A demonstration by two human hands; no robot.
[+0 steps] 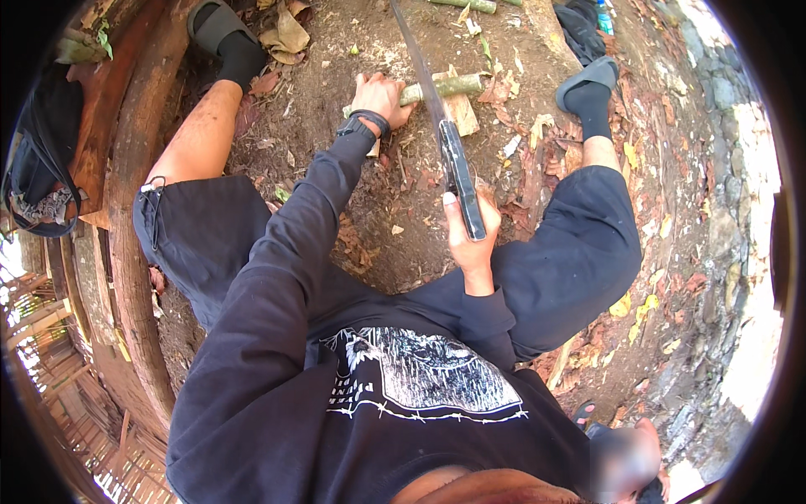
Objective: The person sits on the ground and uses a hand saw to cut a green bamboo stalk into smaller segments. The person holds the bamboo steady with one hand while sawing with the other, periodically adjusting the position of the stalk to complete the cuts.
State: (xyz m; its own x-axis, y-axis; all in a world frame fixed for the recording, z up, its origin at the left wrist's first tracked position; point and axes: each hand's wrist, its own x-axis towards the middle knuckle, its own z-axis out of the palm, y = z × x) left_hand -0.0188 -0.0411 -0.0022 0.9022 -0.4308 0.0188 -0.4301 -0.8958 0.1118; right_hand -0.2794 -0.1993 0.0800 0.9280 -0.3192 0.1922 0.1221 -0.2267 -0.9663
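- Left hand (pixel 382 99) is bent over the left part of a green stick (pixel 460 86), with its fingers curled down on it. It looks like it does this so the stick can't roll. I can't tell where its thumb is.
- That stick lies across a flat bit of pale wood (pixel 460 118), and its right end pokes out past the wood's right edge. The wood's bottom right corner shows below it. Maybe the wood is there to keep the stick up off the dirt.
- Right hand (pixel 474 237) is wrapped around the low end of a long knife (pixel 435 105), with the thumb up along the side of the black handle. That seems a good way to keep it from twisting.
- The blade points up and away, over the stick. I can't tell if they touch. It is to the right of the left hand, so those fingers are not under it.
- Both legs are spread wide on the ground (pixel 395 218), which likely makes room in the middle.
- A log (pixel 130 244) runs along the ground's left edge, and a dark bag (pixel 40 151) sits past it. Gray stones (pixel 722 126) line the right edge.
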